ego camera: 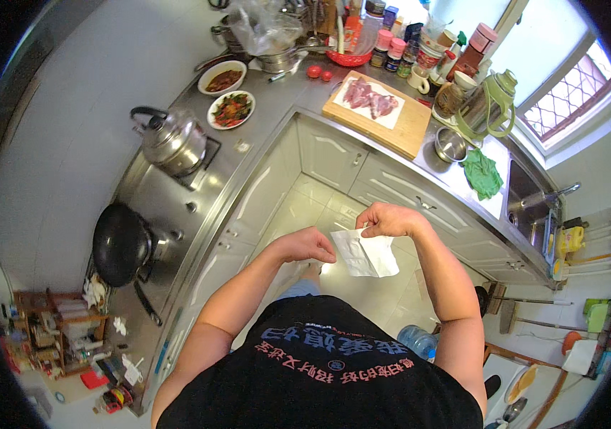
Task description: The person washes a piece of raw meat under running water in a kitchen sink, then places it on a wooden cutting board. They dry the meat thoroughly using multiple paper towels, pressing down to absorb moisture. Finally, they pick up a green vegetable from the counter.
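A white paper towel (367, 254) with a fold down its middle hangs from my right hand (394, 220), pinched at its top edge between thumb and fingers. Close by its left edge is my left hand (308, 244), fingers bent together and apart from the paper, with nothing seen in it. Beyond my hands, pieces of raw meat (372, 100) lie on another white paper sheet (391, 119). That sheet rests on a wooden cutting board (410, 137) on the steel counter.
On the left stand a kettle (174, 142) and a black wok (120, 244), its handle jutting forward. Two dishes of food (223, 78) sit near the corner. To the right are a steel bowl (450, 145), a green cloth (482, 174), a thermos jug (490, 104) and the sink (525, 185).
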`<action>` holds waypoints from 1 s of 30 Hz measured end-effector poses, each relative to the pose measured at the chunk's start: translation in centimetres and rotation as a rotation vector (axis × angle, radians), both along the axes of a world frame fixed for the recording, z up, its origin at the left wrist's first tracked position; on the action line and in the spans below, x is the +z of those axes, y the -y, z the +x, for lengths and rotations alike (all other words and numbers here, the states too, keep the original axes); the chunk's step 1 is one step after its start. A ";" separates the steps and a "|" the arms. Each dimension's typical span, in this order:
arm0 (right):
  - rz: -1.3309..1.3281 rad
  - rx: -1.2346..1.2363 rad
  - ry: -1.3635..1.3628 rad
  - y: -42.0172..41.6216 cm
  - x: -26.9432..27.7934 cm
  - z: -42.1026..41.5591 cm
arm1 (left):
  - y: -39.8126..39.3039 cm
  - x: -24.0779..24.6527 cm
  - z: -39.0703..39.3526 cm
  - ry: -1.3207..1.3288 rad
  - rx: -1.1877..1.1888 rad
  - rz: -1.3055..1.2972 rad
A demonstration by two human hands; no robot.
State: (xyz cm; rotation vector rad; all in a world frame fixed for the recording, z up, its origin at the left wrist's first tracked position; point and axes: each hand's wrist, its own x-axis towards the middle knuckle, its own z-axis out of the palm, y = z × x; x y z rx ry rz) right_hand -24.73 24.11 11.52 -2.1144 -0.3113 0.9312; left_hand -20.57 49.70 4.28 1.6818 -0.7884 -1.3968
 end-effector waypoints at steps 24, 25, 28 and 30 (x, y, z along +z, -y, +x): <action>0.091 -0.021 -0.335 30.7 -11.2 26.7 | 23.1 -8.1 18.7 -0.020 0.511 -0.115; 0.132 0.001 -0.392 31.8 -12.5 27.9 | 23.2 -7.8 18.6 0.011 0.536 -0.075; 0.308 -0.043 -0.376 32.8 -13.6 28.4 | 25.0 -7.9 17.2 -0.175 0.697 -0.178; 0.380 -0.244 -0.326 32.0 -10.9 27.8 | 25.0 -7.2 15.9 -0.106 0.801 -0.169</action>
